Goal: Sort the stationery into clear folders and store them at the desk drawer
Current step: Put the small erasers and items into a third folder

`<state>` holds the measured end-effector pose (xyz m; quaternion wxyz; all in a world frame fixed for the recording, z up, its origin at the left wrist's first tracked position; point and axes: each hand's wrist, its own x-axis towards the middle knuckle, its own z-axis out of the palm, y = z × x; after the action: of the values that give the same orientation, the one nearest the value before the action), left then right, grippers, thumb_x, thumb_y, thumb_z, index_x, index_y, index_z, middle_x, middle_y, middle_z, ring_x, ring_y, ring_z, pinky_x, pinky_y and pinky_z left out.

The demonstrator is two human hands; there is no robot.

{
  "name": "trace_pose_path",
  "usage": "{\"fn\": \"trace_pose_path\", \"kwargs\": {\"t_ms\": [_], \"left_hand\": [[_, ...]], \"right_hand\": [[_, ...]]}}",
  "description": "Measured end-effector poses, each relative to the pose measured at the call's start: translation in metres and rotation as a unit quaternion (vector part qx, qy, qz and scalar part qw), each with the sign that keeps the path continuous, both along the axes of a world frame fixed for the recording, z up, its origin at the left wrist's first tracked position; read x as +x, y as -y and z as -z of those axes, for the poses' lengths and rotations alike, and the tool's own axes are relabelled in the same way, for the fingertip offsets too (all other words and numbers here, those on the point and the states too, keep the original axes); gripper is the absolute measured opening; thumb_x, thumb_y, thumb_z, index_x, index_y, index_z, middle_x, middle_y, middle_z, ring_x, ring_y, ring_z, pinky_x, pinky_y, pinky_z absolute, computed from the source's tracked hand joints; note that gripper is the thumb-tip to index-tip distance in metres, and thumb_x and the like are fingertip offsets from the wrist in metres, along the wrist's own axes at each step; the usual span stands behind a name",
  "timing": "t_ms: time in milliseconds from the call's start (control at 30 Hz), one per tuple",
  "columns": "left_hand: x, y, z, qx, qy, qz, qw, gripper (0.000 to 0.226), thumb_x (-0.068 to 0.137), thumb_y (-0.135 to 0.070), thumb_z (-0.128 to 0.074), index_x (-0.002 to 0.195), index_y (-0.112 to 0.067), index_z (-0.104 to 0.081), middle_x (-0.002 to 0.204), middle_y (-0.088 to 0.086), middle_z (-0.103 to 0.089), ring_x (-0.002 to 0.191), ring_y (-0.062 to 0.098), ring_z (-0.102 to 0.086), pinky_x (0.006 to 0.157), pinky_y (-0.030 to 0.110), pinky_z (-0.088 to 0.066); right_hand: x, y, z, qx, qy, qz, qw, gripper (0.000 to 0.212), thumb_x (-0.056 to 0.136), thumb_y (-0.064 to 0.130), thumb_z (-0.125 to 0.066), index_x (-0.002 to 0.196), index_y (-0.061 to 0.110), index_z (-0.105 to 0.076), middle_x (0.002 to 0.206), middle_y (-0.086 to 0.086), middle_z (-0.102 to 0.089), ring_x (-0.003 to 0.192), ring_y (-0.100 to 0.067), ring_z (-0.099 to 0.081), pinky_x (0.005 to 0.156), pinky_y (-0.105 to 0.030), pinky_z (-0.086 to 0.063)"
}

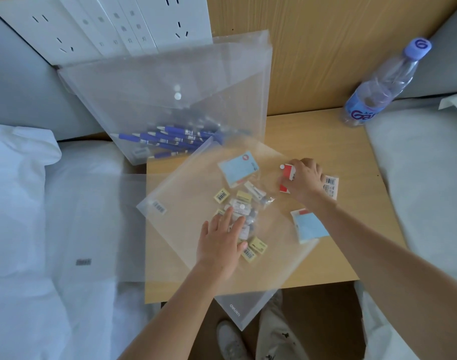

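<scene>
While under left hand (222,236), erasers (241,203) in folder (185,224).

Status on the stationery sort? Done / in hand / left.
Done: blue pens sit in the rear clear folder.
In hand: left hand rests flat on the front folder over the small erasers; right hand grips a red-white packet.
Left: a blue packet lies near the right forearm; the front folder's snap looks unfastened; no drawer is visible, nothing stored.

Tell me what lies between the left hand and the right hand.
In the head view, between the left hand and right hand: small erasers and a glue stick inside the clear folder.
</scene>
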<state>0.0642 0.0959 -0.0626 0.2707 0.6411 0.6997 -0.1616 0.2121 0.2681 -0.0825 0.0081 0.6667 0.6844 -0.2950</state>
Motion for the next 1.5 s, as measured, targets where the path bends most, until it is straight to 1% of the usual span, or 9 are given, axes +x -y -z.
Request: {"fn": "trace_pose_path", "kwargs": {"t_ms": [167,267,333,433,533,667,867,1200,1500], "left_hand": [[0.001,0.005,0.000,0.014,-0.004,0.014,1.000,0.063,0.100,-0.047,-0.029,0.149,-0.033,0.009,0.157,0.004,0.017,0.145,0.026,0.002,0.118,0.043,-0.009],[0.001,0.007,0.000,0.010,-0.005,0.018,1.000,0.066,0.099,-0.048,-0.029,0.148,-0.034,0.012,0.156,0.005,0.021,0.145,0.026,0.005,0.118,0.044,-0.007],[0.002,0.008,0.000,0.005,-0.006,0.018,1.000,0.066,0.099,-0.047,-0.029,0.148,-0.034,0.013,0.156,0.005,0.022,0.145,0.027,0.006,0.118,0.044,-0.007],[0.005,0.007,0.000,-0.008,-0.009,0.011,1.000,0.065,0.100,-0.046,-0.029,0.148,-0.035,0.014,0.155,0.004,0.024,0.145,0.027,0.007,0.118,0.045,-0.007],[0.008,0.005,-0.002,-0.030,-0.011,0.007,0.999,0.064,0.100,-0.045,-0.026,0.147,-0.034,0.016,0.154,0.004,0.028,0.145,0.028,0.011,0.117,0.046,-0.005],[0.008,0.007,-0.003,-0.040,-0.036,0.026,0.998,0.064,0.101,-0.046,-0.022,0.145,-0.032,0.023,0.152,0.004,0.032,0.145,0.027,0.014,0.117,0.046,-0.004],[0.010,0.013,-0.003,-0.038,-0.052,0.036,0.997,0.066,0.101,-0.045,-0.023,0.144,-0.029,0.025,0.151,0.006,0.033,0.144,0.028,0.016,0.117,0.046,-0.003],[0.010,0.015,0.002,-0.048,-0.055,0.031,0.997,0.067,0.101,-0.043,-0.026,0.147,-0.027,0.020,0.152,0.006,0.032,0.144,0.029,0.016,0.118,0.046,-0.003],[0.010,0.013,0.000,-0.052,-0.051,0.026,0.997,0.066,0.101,-0.043,-0.025,0.148,-0.026,0.018,0.153,0.005,0.031,0.144,0.027,0.016,0.118,0.045,-0.002]], "right_hand": [[0.006,-0.001,-0.008,0.081,-0.117,0.048,0.989,0.011,0.084,0.011,-0.064,0.090,0.017,-0.058,0.103,-0.005,-0.061,0.103,-0.026,-0.053,0.095,-0.041,-0.040],[0.006,0.015,-0.025,0.086,-0.203,0.022,0.975,0.016,0.084,0.001,-0.062,0.080,0.016,-0.062,0.081,0.005,-0.062,0.075,-0.010,-0.056,0.069,-0.009,-0.044],[0.003,0.031,-0.035,0.067,-0.248,0.009,0.967,0.014,0.083,-0.001,-0.062,0.083,0.011,-0.068,0.077,0.008,-0.061,0.067,0.001,-0.054,0.056,-0.003,-0.038],[-0.008,0.053,-0.033,0.078,-0.257,-0.050,0.962,0.012,0.081,0.001,-0.067,0.089,0.009,-0.073,0.082,0.000,-0.066,0.064,0.004,-0.054,0.065,-0.004,-0.039],[-0.022,0.072,-0.018,0.088,-0.234,-0.088,0.964,0.016,0.082,0.001,-0.067,0.096,0.004,-0.073,0.090,-0.008,-0.067,0.070,-0.011,-0.057,0.069,-0.015,-0.043],[-0.030,0.094,0.006,0.147,-0.190,-0.144,0.960,0.006,0.079,0.001,-0.067,0.079,0.003,-0.073,0.079,-0.010,-0.066,0.075,-0.029,-0.062,0.061,-0.033,-0.051],[-0.033,0.109,0.019,0.224,-0.177,-0.149,0.947,0.008,0.072,0.004,-0.064,0.068,0.007,-0.071,0.070,-0.006,-0.061,0.063,-0.027,-0.059,0.058,-0.023,-0.049],[-0.043,0.120,0.024,0.186,-0.190,-0.130,0.955,0.029,0.053,-0.019,-0.074,0.072,0.002,-0.069,0.073,-0.009,-0.063,0.064,-0.030,-0.061,0.050,-0.024,-0.051],[-0.034,0.130,0.023,0.207,-0.068,-0.262,0.940,0.052,0.047,-0.005,-0.081,0.097,0.000,-0.069,0.089,-0.009,-0.064,0.076,-0.027,-0.063,0.071,-0.032,-0.057]]}}
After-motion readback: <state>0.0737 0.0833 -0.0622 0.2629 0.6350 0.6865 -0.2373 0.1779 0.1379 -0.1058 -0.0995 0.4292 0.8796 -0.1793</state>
